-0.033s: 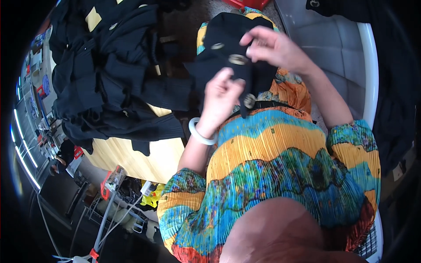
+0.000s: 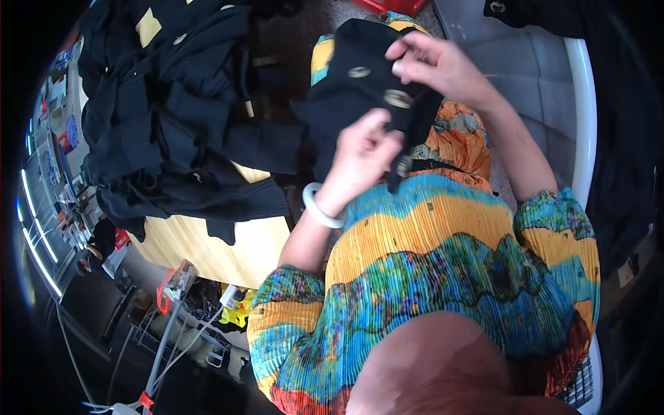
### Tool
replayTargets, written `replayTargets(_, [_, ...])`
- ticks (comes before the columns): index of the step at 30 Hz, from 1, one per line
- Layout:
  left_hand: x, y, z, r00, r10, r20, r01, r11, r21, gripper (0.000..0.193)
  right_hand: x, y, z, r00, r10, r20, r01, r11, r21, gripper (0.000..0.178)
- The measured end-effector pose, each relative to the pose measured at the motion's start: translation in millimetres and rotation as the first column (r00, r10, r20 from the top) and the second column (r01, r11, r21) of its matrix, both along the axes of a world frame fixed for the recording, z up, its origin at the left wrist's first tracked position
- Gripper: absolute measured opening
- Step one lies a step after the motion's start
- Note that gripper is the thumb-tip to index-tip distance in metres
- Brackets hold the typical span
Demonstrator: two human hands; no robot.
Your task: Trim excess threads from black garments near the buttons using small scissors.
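Across my lap lies a black garment with several large, shiny, pale gold buttons along it. My left hand, with a pale bangle at the wrist, is closed on the garment's edge, just below one button. It is slightly blurred. Above and to the right, my right hand hovers over the far part of the cloth, its thumb and fingers brought together in a pinch. Whatever is between those fingertips is too small to make out.
On the left, a heap of black garments covers much of a light wooden table. To the right stands a large grey bin with a pale rim. A metal stand with cords is at lower left, near a yellow bag.
Both hands have shifted a little to the right, and the garment's buttons have moved right with them. My right hand is also slightly higher.
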State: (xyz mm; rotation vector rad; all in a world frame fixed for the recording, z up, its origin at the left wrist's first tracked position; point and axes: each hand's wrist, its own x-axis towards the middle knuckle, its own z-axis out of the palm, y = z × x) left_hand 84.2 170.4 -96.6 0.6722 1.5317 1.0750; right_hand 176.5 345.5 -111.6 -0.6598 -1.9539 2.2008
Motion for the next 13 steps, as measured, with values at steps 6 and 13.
replayTargets(6, [37,53,15,0.756,-0.633,-0.164,0.654,0.734,0.180,0.016,-38,34,-15,0.988,0.100,0.119,-0.152,0.764,0.627,0.032])
replayTargets(13, [77,71,-15,0.609,-0.786,-0.103,0.770,0.554,0.317,0.017,-81,22,-65,0.849,0.069,0.523,-0.508,0.376,0.775,0.056])
